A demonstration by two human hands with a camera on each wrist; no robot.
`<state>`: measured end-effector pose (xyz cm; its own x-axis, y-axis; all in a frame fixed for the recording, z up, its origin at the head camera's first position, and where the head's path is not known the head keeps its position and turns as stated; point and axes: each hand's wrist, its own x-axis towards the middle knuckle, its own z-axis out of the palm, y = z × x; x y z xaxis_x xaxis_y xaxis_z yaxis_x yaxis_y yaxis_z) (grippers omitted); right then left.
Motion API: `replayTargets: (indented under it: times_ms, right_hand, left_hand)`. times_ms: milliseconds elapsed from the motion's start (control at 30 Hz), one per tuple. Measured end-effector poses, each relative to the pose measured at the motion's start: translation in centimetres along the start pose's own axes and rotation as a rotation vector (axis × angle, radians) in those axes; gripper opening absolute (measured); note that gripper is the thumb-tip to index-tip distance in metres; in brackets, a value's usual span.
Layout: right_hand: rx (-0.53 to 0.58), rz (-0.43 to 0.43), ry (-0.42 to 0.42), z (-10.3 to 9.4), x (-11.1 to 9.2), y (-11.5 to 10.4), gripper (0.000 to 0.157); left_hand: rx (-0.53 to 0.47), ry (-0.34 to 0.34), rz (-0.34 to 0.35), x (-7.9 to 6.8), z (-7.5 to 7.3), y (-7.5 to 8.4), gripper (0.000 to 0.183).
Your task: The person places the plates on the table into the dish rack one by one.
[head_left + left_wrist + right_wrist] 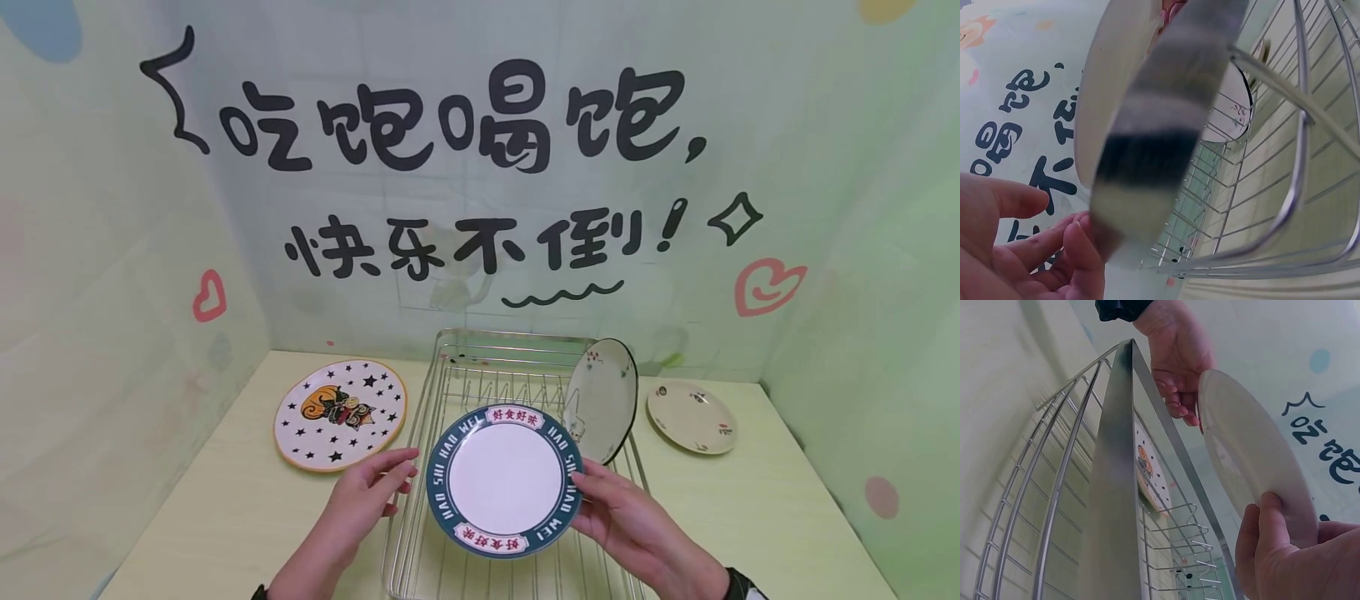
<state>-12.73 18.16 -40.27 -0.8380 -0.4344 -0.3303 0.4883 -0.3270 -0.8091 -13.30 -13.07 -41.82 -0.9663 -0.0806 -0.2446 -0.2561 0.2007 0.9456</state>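
Round white plate with a dark teal lettered rim (505, 482): held above the silver metal wire rack (1113, 506), its face tilted toward the person.
Right hand (626, 512): grips the plate's right edge, thumb over the rim, fingers behind.
Left hand (360, 500): just beside the opposite edge, fingers loosely bent, gripping nothing; the head view shows a slight gap to the rim.
Rack's right side: a pale, flower-sprigged plate with a thin dark rim (602, 396) stands tilted there, close behind the right hand.
Tabletop, pale (780, 483): a white plate with black stars and an orange rim (341, 417) lies left of the rack, a small cream plate with sparse motifs (692, 417) right of it.
Steadying: a one-sided hold could let the smooth plate pivot; left fingertips on the free rim would probably balance it.
Clearance: the lower edge is best guided slowly past the rack's raised wall, knuckles away from the tilted plate.
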Motion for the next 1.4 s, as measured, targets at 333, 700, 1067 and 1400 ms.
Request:
replayTargets:
  times_ms: [333, 700, 1067, 1400]
  right_hand:
    - [0.004, -0.013, 0.007, -0.8, -0.3, -0.2, 0.064]
    - [-0.024, -0.030, 0.066, -1.1, -0.7, -1.1, 0.064]
    - [-0.032, -0.035, 0.073, -1.3, -0.8, -1.6, 0.065]
    - [-0.018, -0.045, 0.085, -1.4, -1.1, -1.9, 0.063]
  left_hand:
    - [-0.043, 0.079, -0.001, 0.5, -0.7, -1.2, 0.039]
    - [-0.057, -0.040, -0.102, 0.9, -0.7, -3.4, 0.064]
    - [-0.110, -0.272, -0.128, 0.8, -0.5, -5.1, 0.098]
    - [-0.117, -0.315, -0.162, 0.8, 0.3, -5.9, 0.096]
